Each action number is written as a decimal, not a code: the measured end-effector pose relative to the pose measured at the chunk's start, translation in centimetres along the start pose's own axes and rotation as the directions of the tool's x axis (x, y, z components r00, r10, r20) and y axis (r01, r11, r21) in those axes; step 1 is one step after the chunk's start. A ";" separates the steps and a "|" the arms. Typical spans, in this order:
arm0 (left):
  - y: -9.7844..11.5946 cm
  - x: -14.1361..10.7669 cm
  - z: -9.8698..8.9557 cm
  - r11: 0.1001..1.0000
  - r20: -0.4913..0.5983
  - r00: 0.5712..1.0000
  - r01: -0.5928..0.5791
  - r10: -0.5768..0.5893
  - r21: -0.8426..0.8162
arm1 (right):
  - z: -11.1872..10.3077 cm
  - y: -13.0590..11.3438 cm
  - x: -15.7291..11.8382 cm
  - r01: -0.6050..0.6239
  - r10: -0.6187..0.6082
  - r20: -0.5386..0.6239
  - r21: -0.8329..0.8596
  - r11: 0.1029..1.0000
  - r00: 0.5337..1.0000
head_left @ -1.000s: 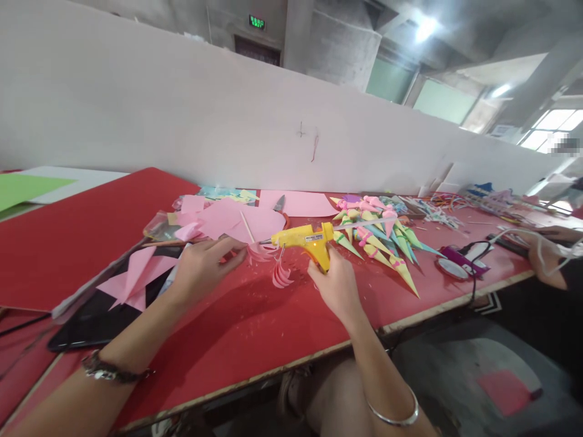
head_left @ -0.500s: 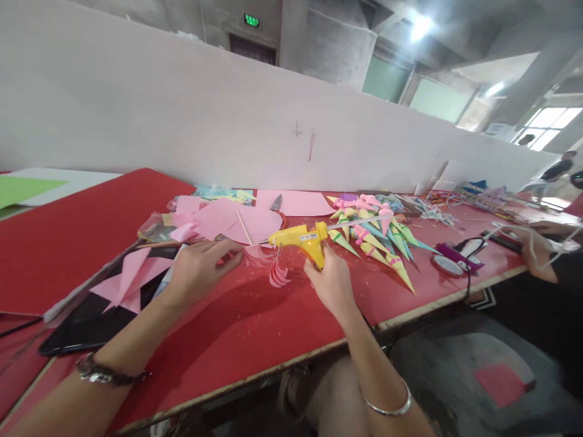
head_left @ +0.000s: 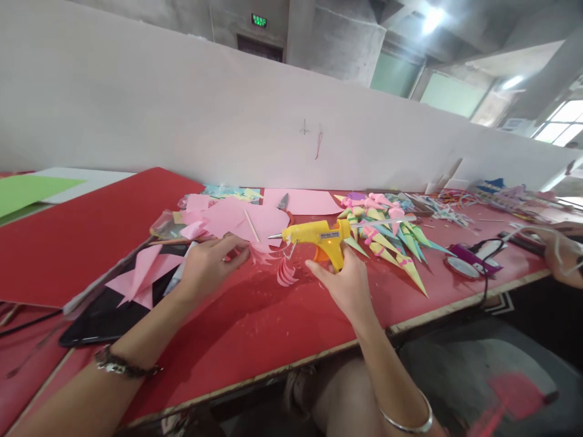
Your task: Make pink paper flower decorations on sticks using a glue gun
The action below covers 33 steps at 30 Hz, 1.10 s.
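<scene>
My right hand (head_left: 348, 282) grips a yellow glue gun (head_left: 319, 233) by its handle, with a clear glue stick jutting from its back. The nozzle points left, toward my left hand (head_left: 212, 264). My left hand's thumb and forefinger are pinched on a curled, fringed pink paper piece (head_left: 262, 253) that hangs beside the fingertips. Just below the gun, a second curled pink paper piece (head_left: 286, 273) is near the red table surface. Flat pink paper (head_left: 228, 218) with a thin stick on it is behind my left hand.
Yellow, blue and pink paper cones (head_left: 382, 233) are piled to the right. Folded pink paper (head_left: 143, 276) rests on a black tray (head_left: 86, 328) at the left. A purple object (head_left: 476, 261) with a cord sits near another person's hand (head_left: 562, 258).
The view has shifted, so most things appear slightly farther right. My right hand has moved the glue gun a little away from my left fingers. The other person's hand remains at the right.
</scene>
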<state>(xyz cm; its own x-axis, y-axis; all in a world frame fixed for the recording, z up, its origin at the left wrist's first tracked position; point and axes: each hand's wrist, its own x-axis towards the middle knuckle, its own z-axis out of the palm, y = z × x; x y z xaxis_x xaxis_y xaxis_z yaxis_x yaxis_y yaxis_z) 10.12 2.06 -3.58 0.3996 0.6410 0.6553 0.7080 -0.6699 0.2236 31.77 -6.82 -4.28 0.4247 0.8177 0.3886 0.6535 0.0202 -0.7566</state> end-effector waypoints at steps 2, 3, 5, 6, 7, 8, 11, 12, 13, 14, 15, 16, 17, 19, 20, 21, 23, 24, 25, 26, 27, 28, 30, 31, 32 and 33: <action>0.0 0.0 0.0 1.000 0.011 1.000 -0.017 0.017 -0.003 | 0.0 -0.2 -0.2 0.014 -0.014 0.026 0.005 1.000 1.000; 0.0 0.0 0.0 1.000 0.012 1.000 -0.021 0.021 -0.005 | 0.1 -0.3 -0.3 0.019 -0.019 0.037 0.005 1.000 0.999; 0.0 0.0 0.1 1.000 0.010 1.000 -0.024 0.024 -0.006 | 0.3 -0.4 -0.4 0.026 -0.026 0.054 0.001 1.000 0.998; 0.0 0.0 0.1 1.000 0.007 1.000 -0.026 0.026 -0.004 | 0.3 -0.4 -0.4 0.031 -0.031 0.058 -0.003 0.999 0.998; -0.1 0.0 0.1 1.000 0.006 1.000 -0.028 0.028 -0.003 | 0.4 -0.4 -0.4 0.037 -0.036 0.058 -0.008 0.999 0.998; -0.1 -0.1 0.1 1.000 0.006 1.000 -0.030 0.030 0.000 | 0.5 -0.4 -0.4 0.042 -0.041 0.054 -0.014 0.999 0.998; -0.1 -0.1 0.2 0.999 0.014 0.999 -0.040 0.040 0.012 | 0.7 -0.3 -0.4 0.050 -0.048 0.039 -0.037 0.998 0.998; -0.1 -0.2 0.2 0.999 0.014 0.999 -0.045 0.045 0.018 | 0.8 -0.3 -0.4 0.048 -0.046 0.037 -0.041 0.998 0.998; -0.1 -0.2 0.2 0.998 0.010 0.999 -0.050 0.050 0.025 | 0.9 -0.2 -0.4 0.044 -0.042 0.038 -0.043 0.998 0.998; -0.1 -0.2 0.2 0.998 0.005 0.999 -0.054 0.054 0.032 | 0.9 -0.2 -0.4 0.041 -0.039 0.039 -0.043 0.998 0.998; -0.1 -0.2 0.2 0.998 0.001 0.998 -0.057 0.057 0.037 | 1.0 -0.2 -0.4 0.037 -0.035 0.041 -0.042 0.998 0.999; -0.1 -0.2 0.2 0.997 -0.001 0.998 -0.061 0.061 0.041 | 1.0 -0.2 -0.3 0.034 -0.033 0.040 -0.042 0.999 0.999; -0.1 -0.1 0.2 0.997 0.000 0.998 -0.063 0.063 0.043 | 1.0 -0.2 -0.3 0.034 -0.032 0.040 -0.045 0.998 0.999; -0.1 -0.1 0.2 0.997 0.009 0.998 -0.067 0.067 0.042 | 1.0 -0.2 -0.2 0.037 -0.035 0.039 -0.055 0.998 0.999; -0.1 -0.1 0.2 0.997 0.013 0.998 -0.069 0.069 0.042 | 1.0 -0.2 -0.2 0.042 -0.039 0.040 -0.059 0.997 0.998; -0.1 -0.1 0.2 0.997 0.016 0.997 -0.070 0.070 0.044 | 1.0 -0.2 -0.2 0.047 -0.044 0.043 -0.060 0.997 0.998; -0.1 -0.1 0.2 0.996 0.019 0.997 -0.071 0.070 0.045 | 0.9 -0.1 -0.2 0.051 -0.049 0.048 -0.055 0.997 0.998; 0.0 -0.1 0.2 0.997 0.021 0.997 -0.070 0.070 0.044 | 0.9 0.0 -0.1 0.052 -0.049 0.049 -0.053 0.997 0.998; 0.0 -0.1 0.2 0.997 0.022 0.997 -0.068 0.068 0.044 | 0.8 0.0 -0.1 0.050 -0.048 0.048 -0.055 0.997 0.998; 0.0 -0.1 0.2 0.997 0.023 0.998 -0.067 0.066 0.043 | 0.8 0.1 -0.1 0.048 -0.045 0.046 -0.061 0.997 0.998; -0.1 -0.1 0.2 0.997 0.023 0.998 -0.066 0.065 0.041 | 0.8 0.1 -0.1 0.045 -0.042 0.045 -0.070 0.997 0.998; -0.1 -0.1 0.2 0.997 0.021 0.998 -0.066 0.065 0.038 | 0.8 0.2 -0.1 0.041 -0.038 0.045 -0.082 0.996 0.998; -0.1 -0.1 0.2 0.997 0.017 0.997 -0.072 0.071 0.033 | 0.8 0.2 0.0 0.033 -0.028 0.050 -0.105 0.994 0.998; -0.1 -0.1 0.2 0.997 0.015 0.997 -0.076 0.076 0.031 | 0.8 0.2 0.0 0.029 -0.023 0.054 -0.112 0.993 0.998; -0.2 -0.1 0.2 0.996 0.014 0.997 -0.081 0.080 0.030 | 0.8 0.2 0.0 0.026 -0.019 0.057 -0.118 0.993 0.998; -0.2 -0.1 0.3 0.996 0.013 0.996 -0.084 0.084 0.031 | 0.8 0.2 0.0 0.023 -0.016 0.060 -0.124 0.992 0.998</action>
<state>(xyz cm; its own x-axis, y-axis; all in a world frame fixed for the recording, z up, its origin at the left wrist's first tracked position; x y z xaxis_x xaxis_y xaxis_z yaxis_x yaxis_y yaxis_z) 10.10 2.24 -3.86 0.4650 0.5873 0.6624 0.6896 -0.7095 0.1450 31.42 -6.33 -4.83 0.3756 0.8504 0.3684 0.7359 -0.0320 -0.6763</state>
